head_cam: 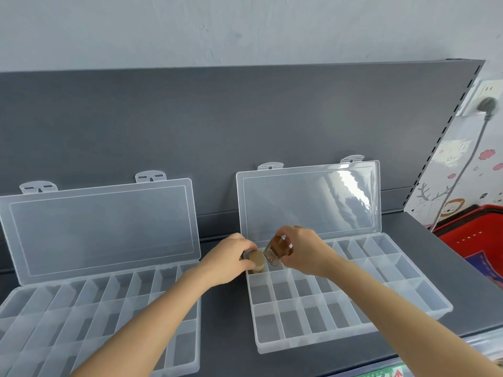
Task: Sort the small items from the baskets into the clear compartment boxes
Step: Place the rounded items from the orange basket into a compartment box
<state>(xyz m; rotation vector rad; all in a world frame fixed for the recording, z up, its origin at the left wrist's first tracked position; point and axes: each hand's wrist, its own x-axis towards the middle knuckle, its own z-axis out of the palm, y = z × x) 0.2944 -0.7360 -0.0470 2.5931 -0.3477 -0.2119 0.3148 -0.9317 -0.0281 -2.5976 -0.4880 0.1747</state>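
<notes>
Two clear plastic trays with thin rectangular dividers, the left compartment box (81, 303) and the right compartment box (313, 346), lie open on the matte grey shelf (226, 336). At the right box's far-left cell, the left hand (228, 261) has its grip curled round a smooth tan cylinder (258, 261). Just beside it, the right hand (304, 251) pinches a glossy brown translucent piece (276, 251). A red basket (468, 235) sits far right.

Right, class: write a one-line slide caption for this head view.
Left hand holds a tan item, right hand a brown item, at the far-left corner of the right box.
</notes>
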